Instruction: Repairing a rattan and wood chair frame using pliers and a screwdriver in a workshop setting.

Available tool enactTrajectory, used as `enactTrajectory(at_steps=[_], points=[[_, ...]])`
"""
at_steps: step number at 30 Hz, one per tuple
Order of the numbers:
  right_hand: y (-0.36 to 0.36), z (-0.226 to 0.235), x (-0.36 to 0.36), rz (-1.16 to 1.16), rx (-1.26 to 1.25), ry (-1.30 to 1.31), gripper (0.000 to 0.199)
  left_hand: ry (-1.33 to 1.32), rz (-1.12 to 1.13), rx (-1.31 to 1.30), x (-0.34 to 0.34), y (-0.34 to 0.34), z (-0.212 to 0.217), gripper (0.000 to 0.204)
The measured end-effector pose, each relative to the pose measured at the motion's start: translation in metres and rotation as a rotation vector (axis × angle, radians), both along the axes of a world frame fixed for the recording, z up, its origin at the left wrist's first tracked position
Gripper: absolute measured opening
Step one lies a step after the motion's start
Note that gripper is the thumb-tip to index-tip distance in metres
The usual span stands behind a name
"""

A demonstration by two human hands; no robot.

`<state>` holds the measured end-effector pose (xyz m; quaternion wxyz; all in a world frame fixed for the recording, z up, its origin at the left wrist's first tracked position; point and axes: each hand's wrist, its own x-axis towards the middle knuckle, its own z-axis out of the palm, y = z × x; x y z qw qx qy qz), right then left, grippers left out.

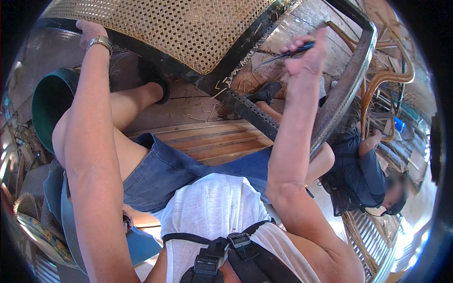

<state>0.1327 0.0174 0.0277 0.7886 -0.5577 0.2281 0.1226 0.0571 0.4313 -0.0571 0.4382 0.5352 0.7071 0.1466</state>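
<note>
A dark wooden chair frame (179, 67) with a woven cane panel (170, 23) lies across my knees at the top. My left hand (89, 32) holds the frame's outer rail at the upper left; its fingers are partly hidden. My right hand (309, 54) is raised over the frame's open, uncaned part. It is closed around the dark blue handle of a thin-bladed tool (306, 46), whose shaft points left toward the cane's edge. Whether the tool is an awl or a screwdriver I cannot tell. Loose cane ends (222, 87) stick out along the rail.
Beneath the frame runs a slatted wooden bench (207, 139). A dark green bucket (53, 101) stands beside my left knee. At the right are bent wooden chair parts (384, 78), a blue can (399, 125) and another person (361, 165) in dark clothes. Cane scraps litter the floor.
</note>
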Motion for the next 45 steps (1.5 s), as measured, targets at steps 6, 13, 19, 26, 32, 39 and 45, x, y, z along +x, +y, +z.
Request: enactTrajectory(at_steps=[6,13,19,26,32,39,45], points=[[0.019,0.026,-0.014,0.146,0.139,-0.187,0.051,-0.032,0.010,-0.003,0.004,0.003,-0.009,0.100],[0.032,0.008,-0.024,0.167,0.029,-0.244,0.050,-0.044,0.008,0.004,0.004,-0.004,0.000,0.097],[0.032,0.001,-0.023,0.143,0.024,-0.237,0.048,-0.021,-0.056,0.063,0.003,0.014,-0.025,0.098],[0.039,-0.002,-0.035,0.166,-0.017,-0.319,0.047,-0.019,-0.005,0.002,0.005,-0.006,0.001,0.098],[0.051,-0.006,-0.062,0.303,-0.148,-0.609,0.039,-0.155,-0.042,0.033,0.000,0.003,-0.012,0.098],[0.076,-0.007,-0.078,0.658,-0.588,-0.901,0.024,-0.205,-0.036,0.030,0.003,0.010,-0.024,0.097],[0.063,-0.009,-0.019,0.374,-0.081,-0.268,0.038,-0.154,0.018,-0.001,0.005,-0.004,-0.007,0.088]])
